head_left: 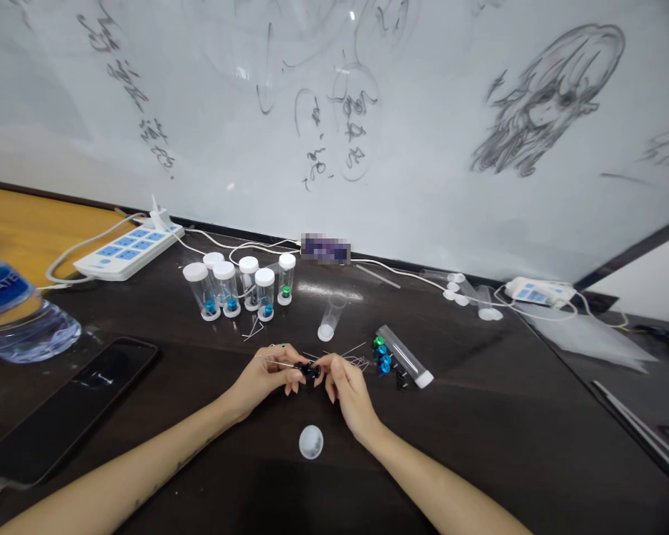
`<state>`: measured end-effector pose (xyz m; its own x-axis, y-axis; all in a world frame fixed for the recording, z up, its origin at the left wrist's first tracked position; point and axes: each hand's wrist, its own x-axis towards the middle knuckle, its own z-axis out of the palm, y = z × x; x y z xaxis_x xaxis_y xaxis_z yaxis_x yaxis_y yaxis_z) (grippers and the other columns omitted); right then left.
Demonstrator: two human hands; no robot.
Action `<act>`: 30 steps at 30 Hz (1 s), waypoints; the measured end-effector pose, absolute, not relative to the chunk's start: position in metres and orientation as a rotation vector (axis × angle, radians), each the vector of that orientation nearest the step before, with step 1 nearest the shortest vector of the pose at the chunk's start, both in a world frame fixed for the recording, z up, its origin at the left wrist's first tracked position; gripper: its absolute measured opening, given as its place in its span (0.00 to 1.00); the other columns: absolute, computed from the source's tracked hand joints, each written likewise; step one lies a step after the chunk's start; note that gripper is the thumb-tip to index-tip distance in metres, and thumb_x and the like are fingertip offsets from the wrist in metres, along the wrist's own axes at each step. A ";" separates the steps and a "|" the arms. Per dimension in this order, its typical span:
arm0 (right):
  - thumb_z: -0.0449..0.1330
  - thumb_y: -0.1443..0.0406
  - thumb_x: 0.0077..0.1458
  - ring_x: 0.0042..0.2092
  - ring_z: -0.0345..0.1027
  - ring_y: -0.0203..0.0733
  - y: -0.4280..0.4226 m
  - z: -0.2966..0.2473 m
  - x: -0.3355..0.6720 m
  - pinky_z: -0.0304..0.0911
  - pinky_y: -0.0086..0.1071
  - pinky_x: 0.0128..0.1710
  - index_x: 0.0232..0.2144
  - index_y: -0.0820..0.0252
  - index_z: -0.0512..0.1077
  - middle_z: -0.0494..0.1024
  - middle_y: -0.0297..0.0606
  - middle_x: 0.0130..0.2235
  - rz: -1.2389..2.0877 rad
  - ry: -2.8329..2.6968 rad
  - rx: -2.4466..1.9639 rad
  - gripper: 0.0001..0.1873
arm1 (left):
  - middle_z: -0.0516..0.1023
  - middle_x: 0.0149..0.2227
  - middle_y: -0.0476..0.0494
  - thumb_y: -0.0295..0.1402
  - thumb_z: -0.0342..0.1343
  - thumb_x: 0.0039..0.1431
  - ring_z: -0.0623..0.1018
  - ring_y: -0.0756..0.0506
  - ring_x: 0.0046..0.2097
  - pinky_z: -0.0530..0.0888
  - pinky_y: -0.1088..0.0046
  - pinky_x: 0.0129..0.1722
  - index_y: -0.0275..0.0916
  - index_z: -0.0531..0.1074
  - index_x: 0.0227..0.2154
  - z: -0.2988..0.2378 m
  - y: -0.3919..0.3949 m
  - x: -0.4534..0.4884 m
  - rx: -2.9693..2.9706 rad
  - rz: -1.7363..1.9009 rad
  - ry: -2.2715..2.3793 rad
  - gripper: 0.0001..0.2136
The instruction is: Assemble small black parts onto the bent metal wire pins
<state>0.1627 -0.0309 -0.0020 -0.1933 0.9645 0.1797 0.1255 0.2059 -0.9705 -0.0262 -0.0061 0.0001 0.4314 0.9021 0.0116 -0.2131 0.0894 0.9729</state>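
Observation:
Both my hands meet over the middle of the dark table. My left hand (274, 371) pinches a small black part (306, 368), and a thin metal rod or wire runs leftward from it. On its other side, the fingertips of my right hand (343, 383) close on the same part. Its exact kind is too small to make out. A round white cap or shallow cup (311, 441) with tiny bits in it lies below my hands. Behind my right hand are loose thin wires (360, 361). Small blue and green metallic pieces (385, 362) lie to the right, beside dark ones (402, 380).
Several white-capped clear tubes (226, 286) stand at the back left. An open clear tube (332, 316) and a lying tube (406, 357) are nearer. A phone (70, 409), water bottle (22, 319) and power strip (131, 249) occupy the left; white caps (456, 290) lie back right.

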 end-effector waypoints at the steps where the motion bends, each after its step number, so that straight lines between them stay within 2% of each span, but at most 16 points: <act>1: 0.43 0.52 0.66 0.20 0.55 0.31 -0.031 -0.002 0.163 0.50 0.27 0.21 0.35 0.62 0.72 0.70 0.34 0.26 1.116 -1.539 -1.075 0.25 | 0.79 0.25 0.46 0.31 0.64 0.51 0.72 0.52 0.22 0.70 0.77 0.23 0.33 0.75 0.34 0.000 -0.006 -0.026 1.190 0.950 0.742 0.09; 6: 0.43 0.53 0.67 0.20 0.55 0.32 -0.030 -0.005 0.163 0.53 0.28 0.24 0.22 0.63 0.72 0.67 0.33 0.19 1.103 -1.567 -1.085 0.30 | 0.78 0.24 0.47 0.31 0.64 0.51 0.73 0.52 0.23 0.70 0.78 0.22 0.33 0.75 0.34 0.000 -0.006 -0.026 1.201 0.947 0.739 0.08; 8: 0.44 0.52 0.66 0.20 0.56 0.32 -0.030 -0.006 0.163 0.53 0.28 0.24 0.19 0.63 0.71 0.66 0.33 0.18 1.099 -1.574 -1.087 0.31 | 0.77 0.24 0.47 0.31 0.64 0.51 0.73 0.52 0.23 0.69 0.78 0.22 0.34 0.75 0.34 -0.001 -0.006 -0.026 1.199 0.956 0.739 0.08; 14: 0.43 0.52 0.66 0.18 0.54 0.31 -0.031 -0.004 0.162 0.48 0.26 0.18 0.39 0.63 0.71 0.71 0.34 0.24 1.099 -1.518 -1.100 0.24 | 0.79 0.25 0.45 0.31 0.64 0.51 0.72 0.52 0.23 0.69 0.77 0.23 0.33 0.75 0.34 -0.002 -0.005 -0.026 1.180 0.970 0.727 0.09; 18: 0.44 0.51 0.66 0.19 0.55 0.31 -0.030 -0.004 0.162 0.49 0.27 0.19 0.35 0.64 0.73 0.71 0.35 0.24 1.102 -1.508 -1.099 0.26 | 0.79 0.25 0.45 0.31 0.64 0.51 0.73 0.52 0.22 0.70 0.77 0.23 0.33 0.75 0.34 -0.001 -0.005 -0.026 1.174 0.953 0.739 0.09; 23: 0.43 0.51 0.66 0.19 0.54 0.31 -0.030 -0.005 0.162 0.52 0.28 0.21 0.24 0.64 0.72 0.72 0.36 0.21 1.115 -1.530 -1.119 0.30 | 0.78 0.24 0.46 0.31 0.64 0.50 0.72 0.52 0.22 0.69 0.77 0.22 0.34 0.75 0.34 0.000 -0.005 -0.026 1.176 0.959 0.725 0.09; 30: 0.46 0.51 0.65 0.19 0.56 0.32 -0.031 -0.005 0.162 0.52 0.27 0.22 0.22 0.63 0.72 0.70 0.34 0.19 1.119 -1.598 -1.135 0.29 | 0.77 0.23 0.48 0.30 0.63 0.51 0.72 0.52 0.22 0.69 0.77 0.23 0.34 0.75 0.34 0.000 -0.006 -0.026 1.199 0.957 0.706 0.08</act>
